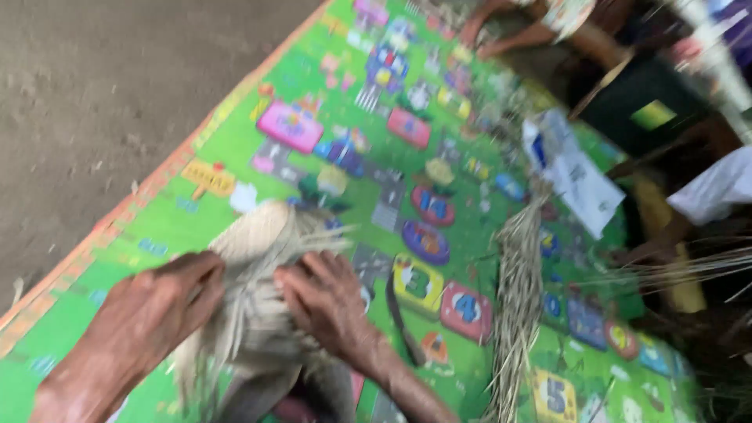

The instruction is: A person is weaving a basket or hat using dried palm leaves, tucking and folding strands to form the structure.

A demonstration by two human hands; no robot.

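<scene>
- Head view: our left hand point(160, 305) and right hand point(325, 301) press flat on a pale woven straw piece point(258, 290), lower left of frame, fingers spread, gripping nothing.
- Piece lies on green play mat point(235, 157); loose straw bundle point(517, 290) to its right, apart.

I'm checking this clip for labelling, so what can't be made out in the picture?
Head view, all motion-blurred:
- Woven piece: weave pattern smeared; lower part hidden by left hand and right hand.
- Fingertips: buried in loose strands, so grip unclear.
- Dark strip on the mat: too blurred to identify.
- Another person at right: cut off by the edge.
- White paper: print unreadable.
</scene>
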